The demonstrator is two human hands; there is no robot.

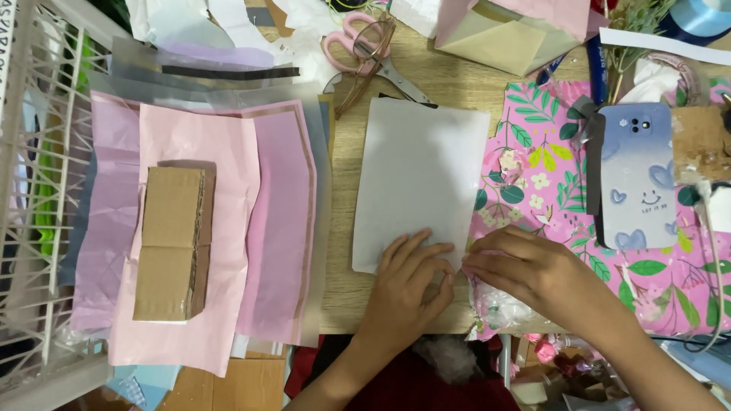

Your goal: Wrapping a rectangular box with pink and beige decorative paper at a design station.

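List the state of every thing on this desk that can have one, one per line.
White sheet: flat, near edge pressed under both hands.
Left hand: fingers spread on the sheet.
Right hand: fingers at the sheet's corner.
Scissors: lying slightly open.
Phone: face down.
Cardboard piece: folded, on pink paper.

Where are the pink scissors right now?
In the head view, the pink-handled scissors lie at the top centre of the wooden table, just above the white sheet that both hands press.

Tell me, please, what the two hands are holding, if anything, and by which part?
Both the left hand and right hand press on the white paper sheet at its lower right corner; whether fingers actually pinch it cannot be told.
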